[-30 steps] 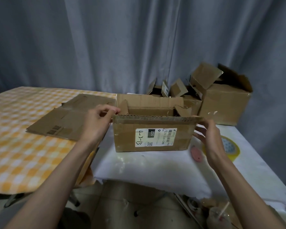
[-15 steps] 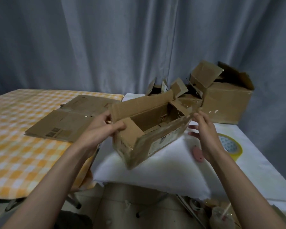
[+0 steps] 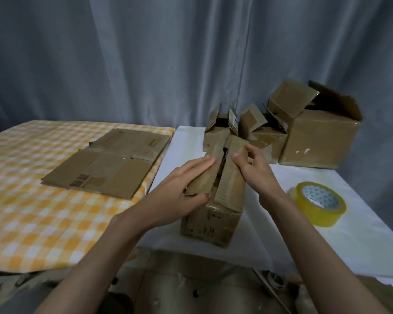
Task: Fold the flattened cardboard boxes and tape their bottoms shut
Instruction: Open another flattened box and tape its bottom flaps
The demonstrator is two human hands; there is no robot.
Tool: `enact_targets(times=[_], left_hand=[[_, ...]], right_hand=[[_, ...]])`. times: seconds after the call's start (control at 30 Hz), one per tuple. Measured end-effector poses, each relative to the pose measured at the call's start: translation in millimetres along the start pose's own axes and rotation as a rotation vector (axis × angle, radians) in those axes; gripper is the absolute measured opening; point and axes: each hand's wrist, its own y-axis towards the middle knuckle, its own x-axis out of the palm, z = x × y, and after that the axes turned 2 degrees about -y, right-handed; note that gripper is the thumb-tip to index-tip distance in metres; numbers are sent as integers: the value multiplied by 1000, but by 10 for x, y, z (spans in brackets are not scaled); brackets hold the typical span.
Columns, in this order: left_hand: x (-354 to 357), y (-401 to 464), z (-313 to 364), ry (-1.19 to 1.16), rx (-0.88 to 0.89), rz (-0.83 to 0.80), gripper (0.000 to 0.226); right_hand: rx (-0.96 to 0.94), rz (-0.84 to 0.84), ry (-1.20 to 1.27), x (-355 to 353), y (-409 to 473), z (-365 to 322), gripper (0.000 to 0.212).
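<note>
Two hands are working one cardboard box (image 3: 210,219), which sits on the white-covered desk (image 3: 327,245) with its flaps up top. The left hand (image 3: 182,189) lies flat, fingers straight, pressing the left flap (image 3: 204,175) inward. The right hand (image 3: 254,171) has loosely curled fingers pushing on the right flap (image 3: 230,184) (can't tell if it's really gripping it). A roll of yellow tape (image 3: 319,203) sits just right of the box. Flattened boxes (image 3: 107,164) lie on the checkered cloth (image 3: 32,211), assembled boxes (image 3: 315,137) behind.
</note>
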Motion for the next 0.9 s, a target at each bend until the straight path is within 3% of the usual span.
enact_targets(times=[0.17,0.3,0.43,0.7,0.8,0.9], left_hand=[[-42,-51,15,106,-65,-98,101],[-12,-77,114,202,-85,-48,111],[52,-114,167,364,-93,188,110],[88,-66,166,351,-190,484,107],[-111,23,-28,317,-264,461,102],[-234,99,-241,237,-254,304,107]], right_hand=[[14,76,-35,66,10,-17,50],[-3,181,-107,131,-62,-47,46],[-22,9,63,220,-194,-154,27],[4,-308,256,234,-205,-226,38],[-87,-334,157,404,-289,-223,41],[-208,-239,-16,575,-312,-197,41]])
